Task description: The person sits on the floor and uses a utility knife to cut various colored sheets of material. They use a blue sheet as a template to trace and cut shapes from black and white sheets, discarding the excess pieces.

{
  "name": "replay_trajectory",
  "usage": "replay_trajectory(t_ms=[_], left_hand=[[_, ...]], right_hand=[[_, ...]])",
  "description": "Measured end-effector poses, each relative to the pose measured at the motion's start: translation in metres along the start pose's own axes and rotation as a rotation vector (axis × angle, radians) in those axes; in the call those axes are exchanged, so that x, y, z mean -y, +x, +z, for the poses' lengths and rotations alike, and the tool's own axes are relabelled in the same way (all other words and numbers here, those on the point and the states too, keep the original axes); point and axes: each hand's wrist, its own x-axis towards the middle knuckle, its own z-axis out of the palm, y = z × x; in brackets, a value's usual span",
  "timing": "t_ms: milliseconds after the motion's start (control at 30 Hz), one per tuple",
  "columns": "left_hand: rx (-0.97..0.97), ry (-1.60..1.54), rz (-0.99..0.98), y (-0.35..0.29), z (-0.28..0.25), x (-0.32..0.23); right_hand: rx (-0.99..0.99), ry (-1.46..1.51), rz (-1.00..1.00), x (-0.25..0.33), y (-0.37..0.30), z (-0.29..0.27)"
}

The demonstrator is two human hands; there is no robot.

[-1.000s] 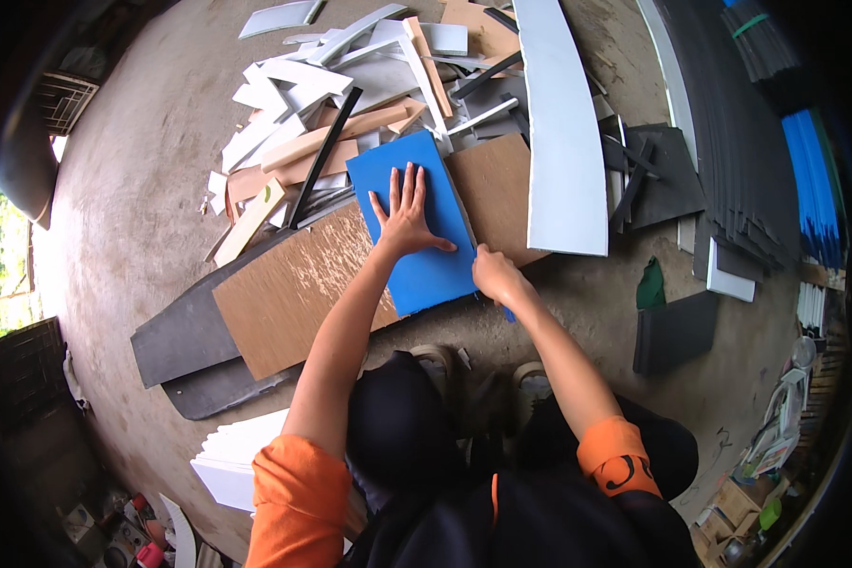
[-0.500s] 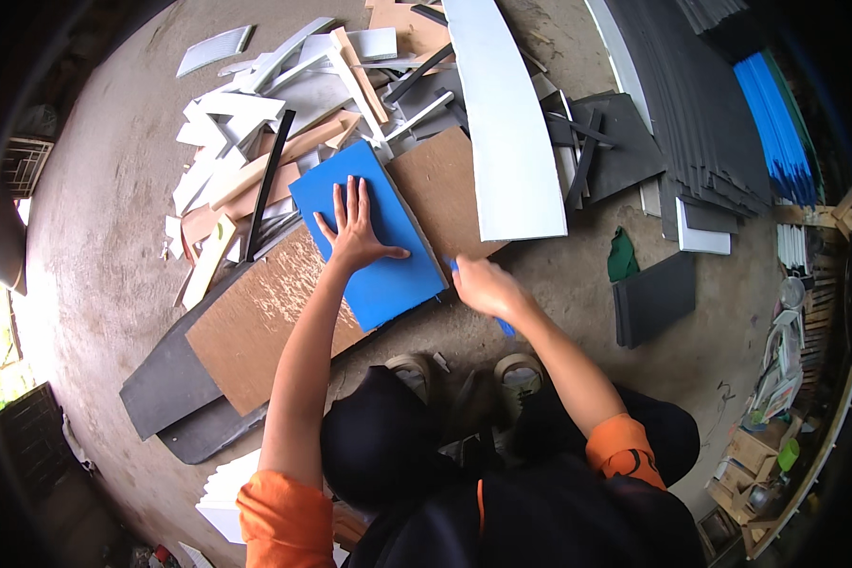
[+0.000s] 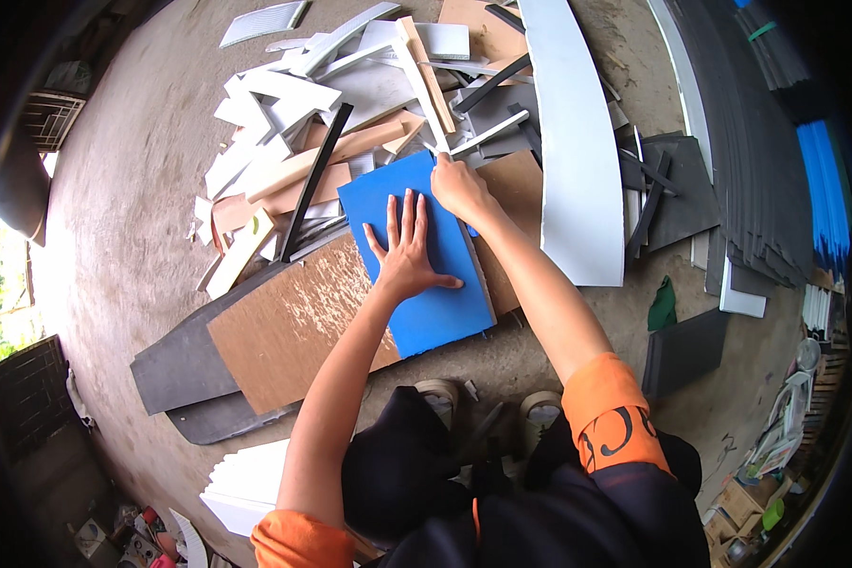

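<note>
A blue foam sheet [image 3: 437, 317] lies across a worn brown board [image 3: 284, 350] on the floor. Flat on its middle rests my left hand [image 3: 407, 260], fingers spread and pressing down. My right hand [image 3: 459, 189] is closed at the sheet's far right corner, beside its right edge. From under that fist shows a bit of a slim blue cutter knife [image 3: 471, 230]; its blade is hidden. The brown board continues to the right beneath my right forearm.
White, tan and black foam offcuts [image 3: 303, 142] are heaped beyond the board. A long white panel [image 3: 573, 170] lies to the right, with stacked dark sheets [image 3: 757, 170] farther over. Dark grey sheets [image 3: 180, 369] stick out under the board. A dark block [image 3: 686, 352] stands at right.
My right hand has moved away from me along the blue sheet's right edge, from its near corner to its far corner. The left hand stays on the sheet. The whole view has shifted.
</note>
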Motion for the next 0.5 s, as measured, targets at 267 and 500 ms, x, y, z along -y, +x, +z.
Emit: replay_trajectory(t_ms=[267, 500], left_hand=[[-0.029, 0.018, -0.004, 0.003, 0.005, -0.001], [-0.022, 0.090, -0.016, 0.003, 0.009, -0.002]], right_hand=[[0.251, 0.052, 0.293, -0.004, -0.057, -0.009], [0.383, 0.030, 0.289, -0.049, -0.202, 0.006]])
